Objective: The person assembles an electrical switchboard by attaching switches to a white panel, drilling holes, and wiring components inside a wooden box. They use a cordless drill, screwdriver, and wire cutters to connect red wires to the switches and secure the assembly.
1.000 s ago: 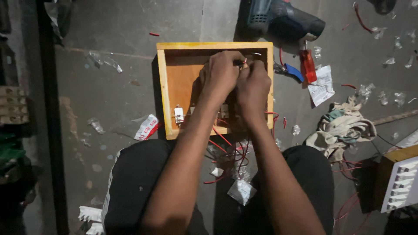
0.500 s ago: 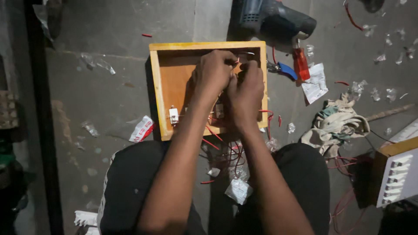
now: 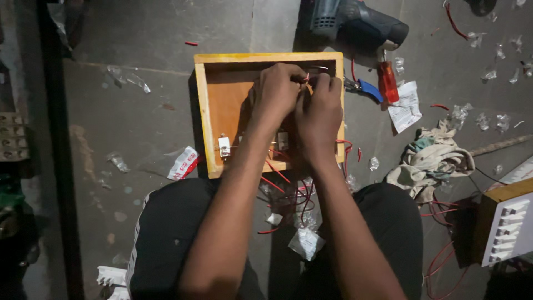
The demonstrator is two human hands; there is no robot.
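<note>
A grey concrete floor (image 3: 139,111) in dim light carries a shallow wooden box (image 3: 222,94), lying open between the person's knees. Over it the left hand (image 3: 276,94) and right hand (image 3: 319,108) press together, fingertips pinched on a thin red wire (image 3: 306,76). A power drill (image 3: 355,25), a red-handled screwdriver (image 3: 387,82), a rag (image 3: 430,158) and plastic scraps lie around.

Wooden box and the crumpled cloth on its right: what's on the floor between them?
Head view: between the wooden box and the cloth lie red wire offcuts and a small clear plastic scrap on concrete.
</note>
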